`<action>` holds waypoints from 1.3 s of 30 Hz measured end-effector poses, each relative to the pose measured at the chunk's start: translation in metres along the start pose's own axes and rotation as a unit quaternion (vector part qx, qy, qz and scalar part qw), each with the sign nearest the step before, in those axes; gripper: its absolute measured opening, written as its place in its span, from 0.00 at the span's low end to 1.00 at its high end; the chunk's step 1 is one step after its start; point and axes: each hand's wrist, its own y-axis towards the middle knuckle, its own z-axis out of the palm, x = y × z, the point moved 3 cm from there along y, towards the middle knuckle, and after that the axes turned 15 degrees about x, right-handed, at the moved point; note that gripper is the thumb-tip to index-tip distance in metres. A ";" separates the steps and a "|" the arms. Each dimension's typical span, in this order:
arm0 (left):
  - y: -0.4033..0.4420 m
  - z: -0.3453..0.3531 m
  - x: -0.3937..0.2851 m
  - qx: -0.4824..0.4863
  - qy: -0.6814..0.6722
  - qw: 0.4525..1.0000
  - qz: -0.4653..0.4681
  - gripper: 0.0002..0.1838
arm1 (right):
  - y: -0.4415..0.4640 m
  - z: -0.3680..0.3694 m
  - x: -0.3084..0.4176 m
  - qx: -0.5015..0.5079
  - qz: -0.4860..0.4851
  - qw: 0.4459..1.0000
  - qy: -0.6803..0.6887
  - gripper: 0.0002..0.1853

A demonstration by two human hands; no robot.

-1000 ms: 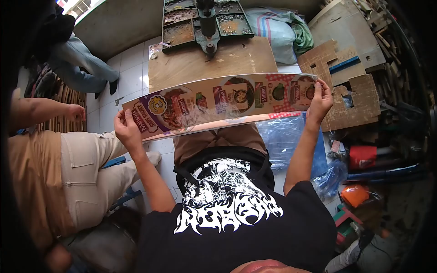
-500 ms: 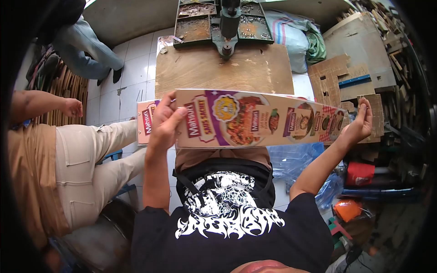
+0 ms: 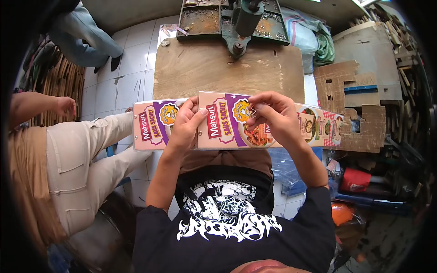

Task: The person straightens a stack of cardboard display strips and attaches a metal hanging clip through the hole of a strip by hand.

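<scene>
A long printed panel [image 3: 218,136] with "Mahsuri Saus Sachet" lettering lies level in front of my body. My left hand [image 3: 185,123] pinches its left end, thumb on the printed face. Over the panel's printed food picture, my right hand [image 3: 273,116] is closed with fingertips together, around something small and thin that I cannot make out. A second panel with the same print [image 3: 150,132] sticks out to the left, partly hidden behind my left hand and the first panel. Small rivets show near the left ends of both panels.
A wooden board [image 3: 227,68] lies beyond the panels, under a green machine [image 3: 241,36] with trays of small metal parts [image 3: 200,20]. A co-worker in light trousers [image 3: 82,159] is at the left, another person [image 3: 86,36] behind. Cut cardboard [image 3: 337,77] and sacks [image 3: 298,36] are at the right.
My right hand has left the panel's far right end and moved left, near my left hand. The held panel has levelled and shifted right of the second one, whose left end shows more.
</scene>
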 end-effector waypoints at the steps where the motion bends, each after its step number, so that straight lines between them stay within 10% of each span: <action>1: 0.000 -0.001 0.001 -0.001 -0.002 1.000 -0.001 0.21 | 0.004 -0.003 -0.004 0.000 0.002 1.000 0.000 0.09; 16: 0.002 0.022 -0.020 -0.009 0.014 1.000 0.022 0.27 | 0.019 0.001 -0.026 -0.069 -0.045 0.995 0.062 0.11; 33: 0.009 0.000 0.004 0.025 0.014 1.000 -0.001 0.21 | 0.041 0.019 -0.017 -0.056 -0.106 0.980 -0.162 0.10; 39: 0.010 0.001 0.003 0.019 0.019 1.000 -0.003 0.21 | 0.044 0.023 -0.008 -0.054 0.020 0.980 -0.188 0.08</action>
